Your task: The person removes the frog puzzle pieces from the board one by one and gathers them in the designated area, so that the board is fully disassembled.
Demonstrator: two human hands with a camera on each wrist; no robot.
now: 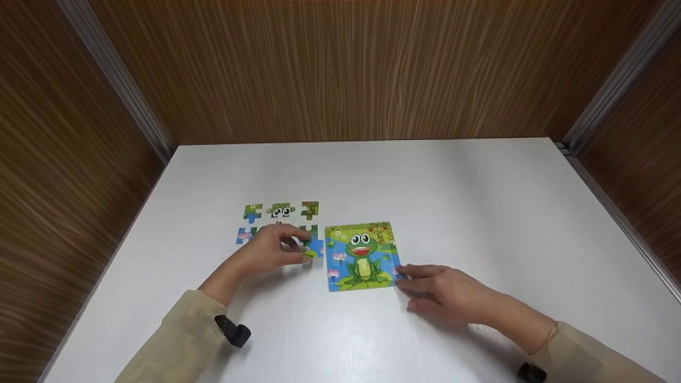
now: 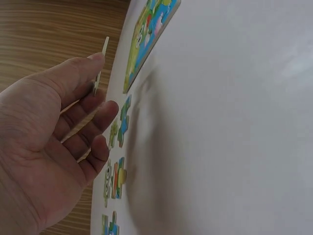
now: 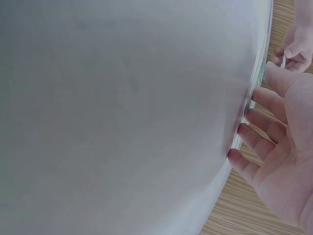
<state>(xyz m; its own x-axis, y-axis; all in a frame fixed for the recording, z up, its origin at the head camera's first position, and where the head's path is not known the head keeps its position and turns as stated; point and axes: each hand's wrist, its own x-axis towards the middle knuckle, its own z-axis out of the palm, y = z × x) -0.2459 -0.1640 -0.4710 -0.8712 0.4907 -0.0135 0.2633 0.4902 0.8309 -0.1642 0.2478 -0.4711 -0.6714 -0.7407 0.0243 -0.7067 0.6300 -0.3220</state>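
Observation:
My left hand point(image 1: 268, 249) pinches a jigsaw puzzle piece point(image 1: 316, 249) with blue and green print between thumb and fingers. In the left wrist view that piece point(image 2: 105, 45) is seen edge-on, raised over the table. Just right of it lies a square frog puzzle board point(image 1: 363, 260), showing a green frog with its mouth open. My right hand point(image 1: 447, 292) has its fingers extended, with fingertips right at the board's lower right edge. Loose puzzle pieces lie beyond the left hand, which partly hides some of them.
The back row of loose pieces has a corner piece point(image 1: 252, 211), an eyes piece point(image 1: 280, 210) and another corner piece point(image 1: 310, 209). A pink-flower piece point(image 1: 245, 235) lies nearer. Wood-grain panels point(image 1: 340, 69) border the white table point(image 1: 452, 186) at back and sides.

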